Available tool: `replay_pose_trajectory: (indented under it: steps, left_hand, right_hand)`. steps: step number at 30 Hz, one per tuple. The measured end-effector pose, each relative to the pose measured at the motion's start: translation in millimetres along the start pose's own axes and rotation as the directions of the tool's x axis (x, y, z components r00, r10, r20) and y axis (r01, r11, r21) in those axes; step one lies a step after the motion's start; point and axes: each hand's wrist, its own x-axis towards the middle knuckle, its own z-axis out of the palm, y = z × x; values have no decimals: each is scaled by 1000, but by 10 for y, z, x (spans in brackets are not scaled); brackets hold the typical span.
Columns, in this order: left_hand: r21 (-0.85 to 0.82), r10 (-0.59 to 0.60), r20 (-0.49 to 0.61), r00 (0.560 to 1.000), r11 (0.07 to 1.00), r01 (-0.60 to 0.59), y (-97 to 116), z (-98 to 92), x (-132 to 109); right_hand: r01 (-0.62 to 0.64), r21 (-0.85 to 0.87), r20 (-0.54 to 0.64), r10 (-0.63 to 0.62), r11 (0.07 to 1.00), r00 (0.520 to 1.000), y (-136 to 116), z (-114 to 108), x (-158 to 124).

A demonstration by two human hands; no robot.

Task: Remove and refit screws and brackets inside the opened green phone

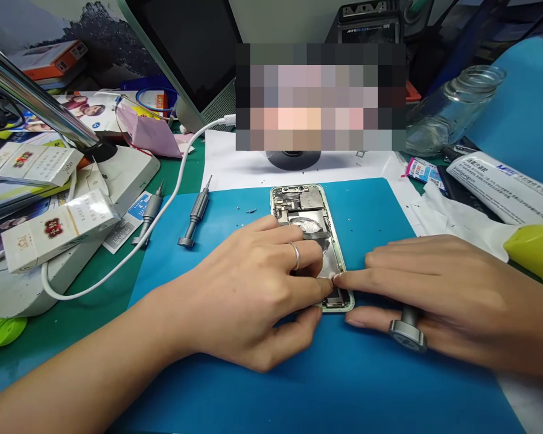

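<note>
An opened phone (298, 208), its insides showing, lies on a blue mat (371, 205) in the middle of the desk (172, 175). The left hand (253, 283) rests loosely spread on the phone's near half, its grip closed on nothing, thumb beside the near end. The right hand (434, 295) has its grip closed around a screwdriver (407, 334), index fingertip touching the phone's near right edge. Two spare drivers (194, 217) lie far left on the mat.

Left hand (253, 289) on opened phone (304, 208), right hand (438, 295) holding screwdriver (407, 335), blue mat (308, 395) beneath
</note>
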Motion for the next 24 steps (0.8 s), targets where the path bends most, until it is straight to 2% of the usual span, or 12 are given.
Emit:
replay_pose_trajectory:
  steps: [9, 12, 14, 16, 17, 18, 20, 22, 24]
  left_hand:
    - [22, 14, -54, 998, 1000, -13, 17, -9, -22]
    - [10, 18, -42, 999, 1000, -17, 13, -11, -17]
    - [-4, 31, -15, 999, 1000, -31, 6, -15, -19]
    - [-16, 47, 5, 999, 999, -47, -2, -22, -22]
    - [-20, 53, 10, 999, 998, -53, -5, -24, -24]
    - [-26, 55, 13, 998, 998, -55, -5, -26, -25]
    - [-38, 50, 16, 999, 998, -49, 0, -24, -22]
    - [-57, 49, 21, 999, 997, -47, 12, -17, -16]
    - [-71, 51, 23, 998, 996, -50, 26, -8, -8]
  right_hand:
    - [-9, -10, -18, 9, 1000, 1000, -22, -25, -11]
    - [-112, -31, -115, 108, 993, 987, -38, -62, -26]
    - [-282, -21, -261, 267, 959, 928, -57, -87, -30]
    - [-432, 73, -423, 420, 899, 803, -79, -104, -21]
    - [-458, 151, -476, 471, 876, 743, -88, -109, -8]
    - [-458, 234, -508, 510, 857, 694, -97, -112, 10]
    - [-398, 382, -545, 551, 834, 632, -111, -117, 60]
    - [-329, 462, -585, 562, 824, 585, -119, -122, 116]
    - [-326, 471, -603, 568, 820, 560, -118, -123, 160]
